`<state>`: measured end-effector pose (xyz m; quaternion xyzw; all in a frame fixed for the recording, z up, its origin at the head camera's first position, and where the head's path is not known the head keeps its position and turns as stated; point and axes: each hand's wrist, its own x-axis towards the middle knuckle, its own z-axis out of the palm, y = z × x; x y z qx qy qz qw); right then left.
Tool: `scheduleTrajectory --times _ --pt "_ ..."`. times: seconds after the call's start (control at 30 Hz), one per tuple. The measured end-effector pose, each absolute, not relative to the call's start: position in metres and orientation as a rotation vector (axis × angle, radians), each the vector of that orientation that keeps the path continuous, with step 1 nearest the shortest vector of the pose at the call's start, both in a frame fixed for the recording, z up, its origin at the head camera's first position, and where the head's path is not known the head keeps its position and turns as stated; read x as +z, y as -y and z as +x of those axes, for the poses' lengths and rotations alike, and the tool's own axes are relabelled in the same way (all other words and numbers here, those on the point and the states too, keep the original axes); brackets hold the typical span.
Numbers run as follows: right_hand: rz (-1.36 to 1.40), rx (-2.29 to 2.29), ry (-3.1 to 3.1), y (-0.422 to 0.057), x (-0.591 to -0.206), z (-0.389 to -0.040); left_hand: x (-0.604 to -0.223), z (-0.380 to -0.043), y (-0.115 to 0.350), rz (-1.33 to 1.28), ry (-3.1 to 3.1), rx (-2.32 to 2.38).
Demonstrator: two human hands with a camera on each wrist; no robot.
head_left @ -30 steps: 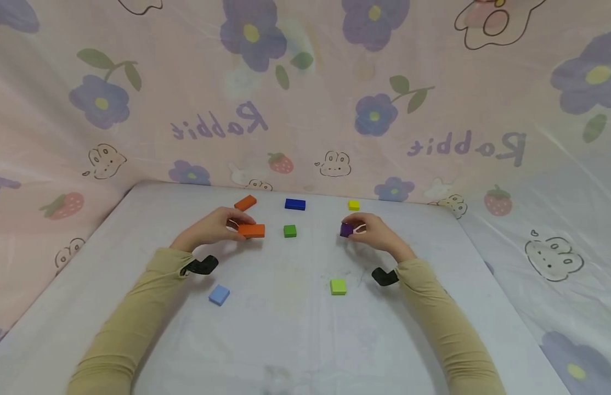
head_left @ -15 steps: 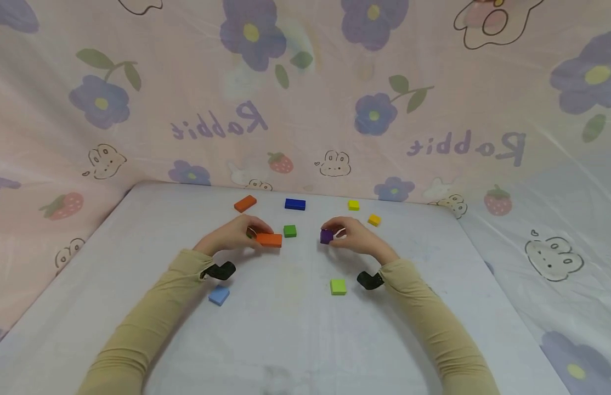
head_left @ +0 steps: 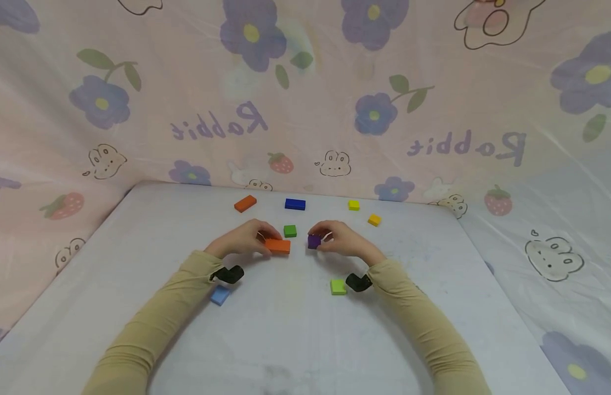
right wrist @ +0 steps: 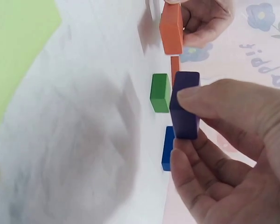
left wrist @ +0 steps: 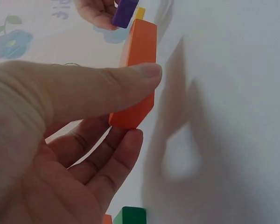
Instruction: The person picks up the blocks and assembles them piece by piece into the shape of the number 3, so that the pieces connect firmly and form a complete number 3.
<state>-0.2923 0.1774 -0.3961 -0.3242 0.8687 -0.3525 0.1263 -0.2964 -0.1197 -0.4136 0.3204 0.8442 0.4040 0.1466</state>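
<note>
My left hand (head_left: 246, 239) pinches an orange rectangular block (head_left: 278, 246) between thumb and fingers. In the left wrist view the thumb lies across the orange block (left wrist: 142, 46), above its shadow. My right hand (head_left: 344, 240) grips a purple block (head_left: 314, 242), its thumb on one face of the purple block (right wrist: 185, 116) in the right wrist view. The two held blocks face each other with a small gap. Just behind them sits a small green block (head_left: 289, 231). A dark green block (left wrist: 133, 215) shows at the bottom of the left wrist view; the left hand hides it in the head view.
Along the back of the white table (head_left: 286, 340) lie a red-orange block (head_left: 245, 203), a blue block (head_left: 295, 204), a yellow block (head_left: 354, 205) and an amber block (head_left: 374, 220). Nearer are a light blue block (head_left: 220, 295) and a lime block (head_left: 338, 287). A patterned curtain (head_left: 305, 126) stands behind.
Both hands have moved inward and slightly nearer the body, bringing the orange and purple blocks close together. The amber block, earlier hidden by the right hand, is now visible.
</note>
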Motion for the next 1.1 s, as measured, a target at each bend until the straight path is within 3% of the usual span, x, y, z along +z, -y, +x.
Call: scheduleTrajectory --times 1.1 --pt "-0.921 -0.900 -2.479 -0.152 -0.413 -0.291 -0.421 -0.294 0.104 0.866 -2.433 1.093"
